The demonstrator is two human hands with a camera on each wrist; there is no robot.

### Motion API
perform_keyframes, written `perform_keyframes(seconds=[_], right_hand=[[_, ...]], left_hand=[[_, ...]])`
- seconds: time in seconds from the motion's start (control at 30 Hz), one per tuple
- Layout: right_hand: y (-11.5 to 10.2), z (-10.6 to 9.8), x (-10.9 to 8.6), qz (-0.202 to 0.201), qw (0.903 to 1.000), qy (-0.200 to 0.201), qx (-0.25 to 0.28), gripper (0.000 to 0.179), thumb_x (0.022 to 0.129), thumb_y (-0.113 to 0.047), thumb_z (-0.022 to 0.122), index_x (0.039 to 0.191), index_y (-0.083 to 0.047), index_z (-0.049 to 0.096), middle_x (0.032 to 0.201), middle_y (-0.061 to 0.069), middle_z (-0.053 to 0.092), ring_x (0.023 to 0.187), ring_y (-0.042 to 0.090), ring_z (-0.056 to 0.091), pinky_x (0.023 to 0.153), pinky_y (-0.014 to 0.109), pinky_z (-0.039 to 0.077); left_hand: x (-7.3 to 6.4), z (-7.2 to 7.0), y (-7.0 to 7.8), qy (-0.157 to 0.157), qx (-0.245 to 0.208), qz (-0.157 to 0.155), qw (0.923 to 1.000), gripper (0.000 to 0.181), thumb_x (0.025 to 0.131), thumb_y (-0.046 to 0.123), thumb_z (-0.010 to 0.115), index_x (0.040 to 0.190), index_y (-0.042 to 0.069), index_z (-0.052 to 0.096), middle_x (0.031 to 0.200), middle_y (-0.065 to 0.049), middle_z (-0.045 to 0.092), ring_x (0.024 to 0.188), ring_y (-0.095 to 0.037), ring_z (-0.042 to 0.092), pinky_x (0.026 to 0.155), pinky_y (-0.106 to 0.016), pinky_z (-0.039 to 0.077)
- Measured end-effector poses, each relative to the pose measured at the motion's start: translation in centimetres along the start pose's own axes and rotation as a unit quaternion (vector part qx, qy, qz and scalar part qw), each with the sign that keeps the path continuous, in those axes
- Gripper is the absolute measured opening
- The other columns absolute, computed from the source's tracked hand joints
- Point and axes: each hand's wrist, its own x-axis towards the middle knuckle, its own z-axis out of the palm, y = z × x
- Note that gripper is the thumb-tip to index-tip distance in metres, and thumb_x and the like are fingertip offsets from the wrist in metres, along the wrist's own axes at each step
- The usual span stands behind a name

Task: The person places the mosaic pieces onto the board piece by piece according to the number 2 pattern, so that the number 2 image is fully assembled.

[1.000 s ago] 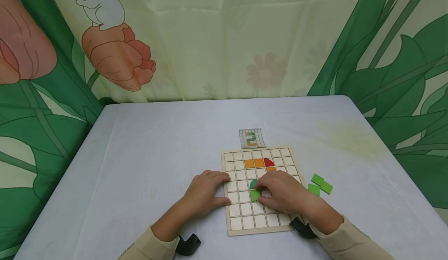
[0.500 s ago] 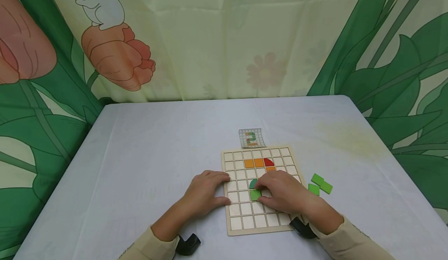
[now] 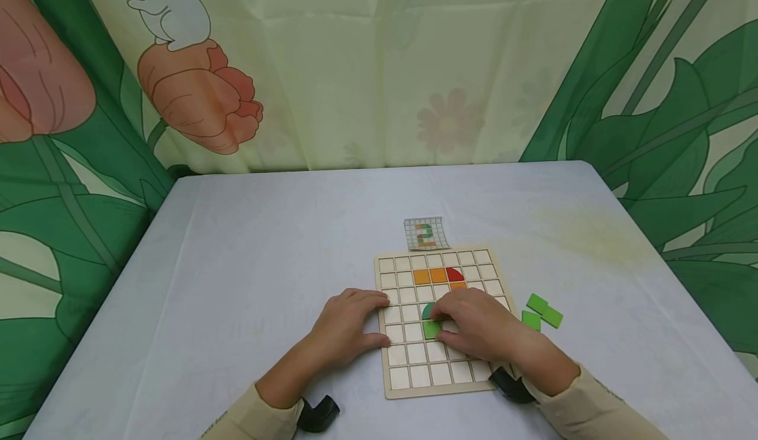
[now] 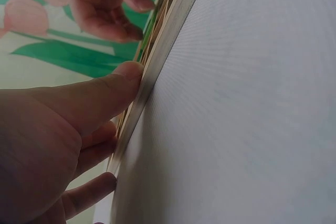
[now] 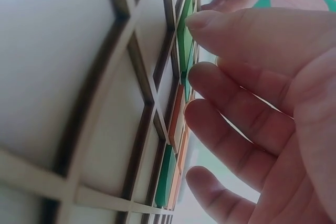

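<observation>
A wooden grid board (image 3: pixel 408 392) lies on the table. My left hand (image 3: pixel 349 325) steadies its left edge, with thumb and fingertips against the rim (image 4: pixel 137 100). Over the middle of the board, my right hand (image 3: pixel 482 325) has thumb and index finger at a green square tile (image 3: pixel 431 330), pinching it at its right side. In the right wrist view, the thumb tip meets that green tile (image 5: pixel 184 35) while the other fingers hang loosely bent. A teal quarter-round tile (image 3: pixel 428 310) sits just above it, partly behind the index finger. Two orange tiles (image 3: pixel 429 276) and a red quarter-round tile (image 3: pixel 454 274) fill cells higher up.
Several loose green tiles (image 3: pixel 541 310) lie right of the board. Behind it is a small pattern card (image 3: pixel 426 234) with a coloured figure on a grid. Black wrist devices (image 3: pixel 318 414) show at both cuffs. A printed curtain (image 3: pixel 379 65) hangs behind the table.
Both hands stay almost where they were. The green square tile under the right thumb has shifted very slightly away from the person.
</observation>
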Motion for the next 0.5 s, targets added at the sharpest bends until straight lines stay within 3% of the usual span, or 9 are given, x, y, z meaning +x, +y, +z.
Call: perform_keyframes(seconds=[0.5], right_hand=[[0.0,0.11,0.19,0.01,0.9999,-0.004,0.004,0.022,0.082,-0.018,0.08,0.102,-0.011,0.073,0.096,-0.008,0.066,0.091,0.014,0.061,0.085,0.037,0.05]], left_hand=[[0.05,0.11,-0.09,0.001,0.001,0.001,1.0,0.057,0.083,0.04,0.082,0.13,0.014,0.065,0.135,0.001,0.061,0.125,-0.024,0.051,0.099,-0.049,0.042]])
